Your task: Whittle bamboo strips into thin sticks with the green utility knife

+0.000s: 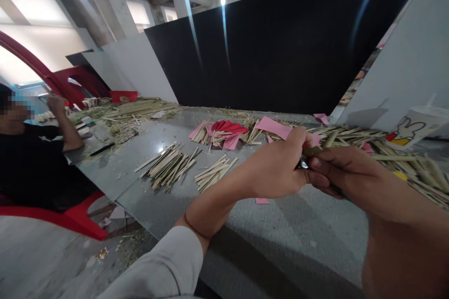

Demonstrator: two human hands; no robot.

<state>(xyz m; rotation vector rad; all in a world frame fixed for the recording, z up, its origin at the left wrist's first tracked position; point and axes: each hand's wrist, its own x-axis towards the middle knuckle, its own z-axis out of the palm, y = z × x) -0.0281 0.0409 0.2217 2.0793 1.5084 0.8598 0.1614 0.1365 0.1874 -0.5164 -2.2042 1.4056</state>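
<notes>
My left hand (280, 166) is closed, thumb and fingers pinched on a green stalk strip (313, 150) above the table. Pressed up against it, my right hand (354, 173) is closed around a small tool with a shiny metal blade (303, 162); its handle is mostly hidden by the fingers. Behind both hands lie a pink paper sheet (273, 127) and a heap of cut stalks (351, 134). To the left, short split sticks (171, 166) form a pile, with a smaller pile (215, 172) beside it. Folded pink and red papers (226, 131) rest among more sticks.
A paper cup with a straw (419, 126) stands at the right. A black panel (252, 56) rises behind the grey table (280, 238). At the left, a person in a black shirt (31, 159) sits on a red chair (82, 219), one arm raised. Long stalks (136, 108) lie at the back left.
</notes>
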